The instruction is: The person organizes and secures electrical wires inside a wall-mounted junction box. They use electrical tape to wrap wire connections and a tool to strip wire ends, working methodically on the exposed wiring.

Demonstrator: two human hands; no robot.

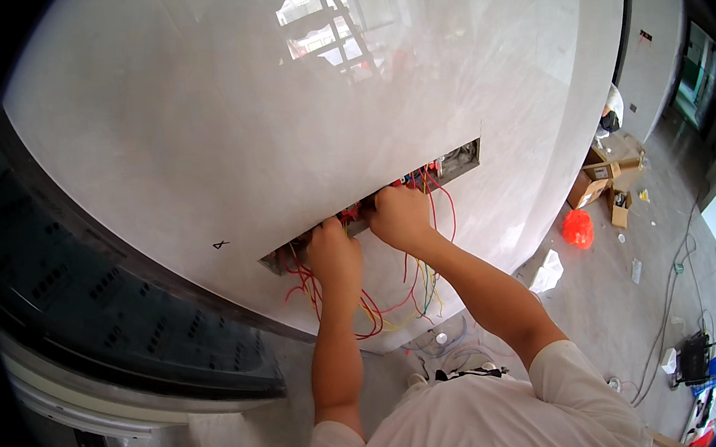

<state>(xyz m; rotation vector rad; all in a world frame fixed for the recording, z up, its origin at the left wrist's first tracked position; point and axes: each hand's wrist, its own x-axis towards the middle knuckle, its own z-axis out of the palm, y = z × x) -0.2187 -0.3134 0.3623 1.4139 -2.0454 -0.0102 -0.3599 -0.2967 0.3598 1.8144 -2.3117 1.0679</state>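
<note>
A long slot-shaped recess (464, 158) is cut into the pale, glossy wall, slanting up to the right. Both of my hands reach into it from below. My left hand (332, 246) is closed at the lower left part, its fingertips hidden among wires inside. Just right of it, my right hand (401, 217) is curled over the recess edge near the middle, fingertips also out of sight. Red wires (349, 213) show between the hands. A red wire loop (453, 208) hangs out at the right, and several red, yellow and green wires (372, 311) dangle below.
The glossy wall (159, 155) fills most of the view. Cardboard boxes (586, 189), a red plastic bag (578, 229) and a white piece of debris (547, 271) lie on the floor at right. Cables (668, 317) run near a black cart (695, 358). Dark film-covered glass (129, 300) stands left.
</note>
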